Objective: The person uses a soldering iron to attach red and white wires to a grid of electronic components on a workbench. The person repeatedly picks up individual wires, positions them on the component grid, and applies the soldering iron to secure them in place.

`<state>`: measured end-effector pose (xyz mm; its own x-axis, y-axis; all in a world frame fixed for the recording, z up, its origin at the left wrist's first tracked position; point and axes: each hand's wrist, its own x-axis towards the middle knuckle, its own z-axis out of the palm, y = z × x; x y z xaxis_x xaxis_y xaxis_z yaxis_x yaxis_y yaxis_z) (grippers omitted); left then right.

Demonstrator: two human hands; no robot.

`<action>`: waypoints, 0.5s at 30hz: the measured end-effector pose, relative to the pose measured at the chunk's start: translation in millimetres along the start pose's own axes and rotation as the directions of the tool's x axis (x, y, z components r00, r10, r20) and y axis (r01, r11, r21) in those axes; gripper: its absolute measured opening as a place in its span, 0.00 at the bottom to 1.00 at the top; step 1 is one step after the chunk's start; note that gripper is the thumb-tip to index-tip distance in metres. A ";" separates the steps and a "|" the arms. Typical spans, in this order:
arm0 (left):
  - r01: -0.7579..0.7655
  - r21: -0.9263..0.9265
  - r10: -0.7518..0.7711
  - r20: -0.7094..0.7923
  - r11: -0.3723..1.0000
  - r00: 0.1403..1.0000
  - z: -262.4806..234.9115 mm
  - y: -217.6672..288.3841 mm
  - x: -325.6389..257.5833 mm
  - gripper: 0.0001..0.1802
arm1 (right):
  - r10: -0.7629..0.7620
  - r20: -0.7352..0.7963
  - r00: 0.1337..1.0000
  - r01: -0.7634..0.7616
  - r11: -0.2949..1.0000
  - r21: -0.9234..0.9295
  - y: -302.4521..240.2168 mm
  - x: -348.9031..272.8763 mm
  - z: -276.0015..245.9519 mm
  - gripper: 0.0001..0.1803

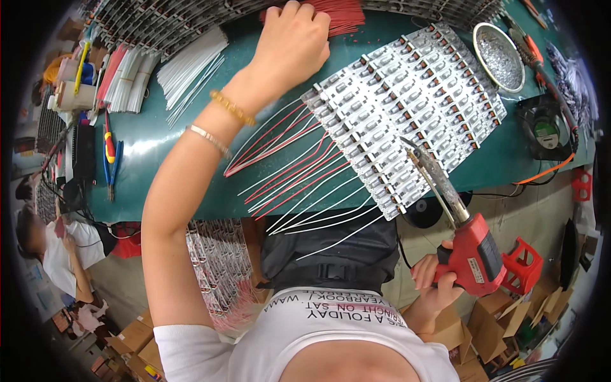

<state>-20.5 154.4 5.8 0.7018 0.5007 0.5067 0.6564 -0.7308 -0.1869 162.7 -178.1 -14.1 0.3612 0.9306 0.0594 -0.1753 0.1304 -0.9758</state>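
My left hand (291,46) reaches far across the green table (159,134) and closes on a bundle of red wires (340,16) at its far edge. A beaded bracelet and a thin bangle sit on that wrist. My right hand (436,280) hangs below the table's front edge, gripping a red soldering gun (468,245) whose long metal tip points up toward the circuit boards. A panel of white circuit boards (407,108) lies on the table, with red and white wires (293,175) trailing from its near side.
White wires (191,70) lie in a bundle at the far left, with pliers (111,159) by the left edge. A metal dish (499,56) and a small fan (544,127) are at the right. Another person (57,254) sits at the lower left. Cardboard boxes cover the floor.
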 end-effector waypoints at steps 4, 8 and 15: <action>0.051 -0.068 -0.029 0.297 0.996 0.954 18.6 -11.6 11.9 0.08 | 0.006 -0.011 1.000 -0.006 1.000 -0.001 -0.5 -5.2 -1.0 0.33; 0.110 -0.167 -0.024 0.450 0.980 0.893 11.8 -10.6 23.0 0.07 | 0.030 -0.034 0.999 -0.029 0.999 0.038 -0.1 -7.5 -0.6 0.31; 0.308 -0.417 -0.095 0.458 0.855 0.884 2.7 -35.0 10.6 0.11 | 0.007 -0.044 0.999 -0.005 0.999 0.052 -2.4 -9.1 1.7 0.28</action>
<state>-35.3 186.6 15.4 0.6847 0.7244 0.0800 0.6620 -0.6641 0.3474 158.3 -186.3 -11.9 0.3997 0.9156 0.0435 -0.2243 0.1437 -0.9639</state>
